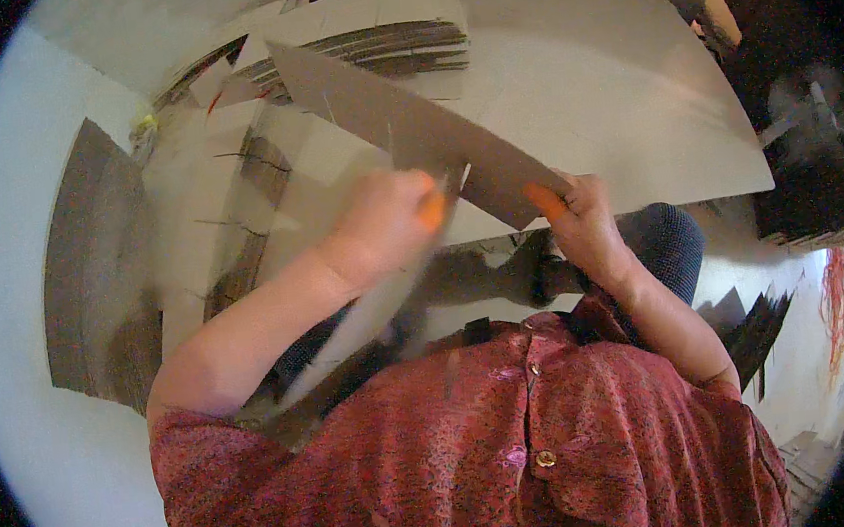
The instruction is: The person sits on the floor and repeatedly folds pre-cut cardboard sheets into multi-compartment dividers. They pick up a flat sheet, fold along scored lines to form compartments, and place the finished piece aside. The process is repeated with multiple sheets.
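Observation:
A long flat grey-brown board (410, 124) slants across the view, its far end up to the left and its near end by my right hand (587, 221). That hand is closed on the near right corner, with an orange cover on the thumb. My left hand (392, 211) is closed just below the board's lower edge and smeared by motion, an orange cover on one finger. A thin dark sliver shows beside its fingers, and a blurred streak runs down to the left from there. What the left hand grips is not clear.
Beneath lies a large pale sheet (630, 115). A fanned stack of grey strips (383, 51) lies at the far side. At left, a dark board (97, 272) leans by the white wall. Dark pieces (755, 335) and red strands (837, 307) are at right, past my knee (670, 247).

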Demonstrator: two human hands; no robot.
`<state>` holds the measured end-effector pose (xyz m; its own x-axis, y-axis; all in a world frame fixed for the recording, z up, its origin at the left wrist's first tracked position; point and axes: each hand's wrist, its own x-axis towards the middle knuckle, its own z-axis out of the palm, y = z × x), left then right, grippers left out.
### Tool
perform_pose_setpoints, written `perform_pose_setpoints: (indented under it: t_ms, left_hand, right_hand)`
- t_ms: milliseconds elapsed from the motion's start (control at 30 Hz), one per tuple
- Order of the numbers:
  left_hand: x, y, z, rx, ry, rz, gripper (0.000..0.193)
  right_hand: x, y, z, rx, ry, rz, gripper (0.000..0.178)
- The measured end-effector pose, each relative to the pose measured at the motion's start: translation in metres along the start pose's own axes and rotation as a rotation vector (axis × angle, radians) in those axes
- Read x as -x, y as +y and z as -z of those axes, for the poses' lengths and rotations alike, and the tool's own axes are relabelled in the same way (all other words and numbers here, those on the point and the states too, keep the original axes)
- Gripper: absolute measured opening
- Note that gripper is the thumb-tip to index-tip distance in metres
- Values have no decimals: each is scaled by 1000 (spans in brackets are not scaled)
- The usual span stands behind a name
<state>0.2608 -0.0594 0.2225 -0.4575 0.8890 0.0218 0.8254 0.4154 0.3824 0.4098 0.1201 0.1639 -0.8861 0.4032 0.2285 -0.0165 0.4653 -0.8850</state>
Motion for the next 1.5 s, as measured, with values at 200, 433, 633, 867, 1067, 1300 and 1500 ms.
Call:
perform_pose_setpoints:
  t_ms: [200,433,633,867,1067,1300,1500]
  left_hand:
    - [-13,-33,-5,380,114,81,41]
    - [48,-252,24,-854,553,530,51]
    - [60,-278,42,-391,312,728,32]
    - [46,-254,73,-417,242,640,27]
    - [-2,-111,64,-106,106,554,24]
    - [-16,-25,0,250,-139,101,32]
    - [-19,-93,-1,29,212,211,52]
  right_hand:
    - [4,1,11,202,-152,-172,21]
    - [-28,-41,7,513,70,618,39]
    - [-62,-38,-15,577,-243,180,32]
    - [-54,-23,-5,526,-229,135,23]
    - [-23,-32,0,393,64,493,14]
    - [-20,-20,11,482,-128,288,23]
    - [-18,-19,18,495,-251,138,27]
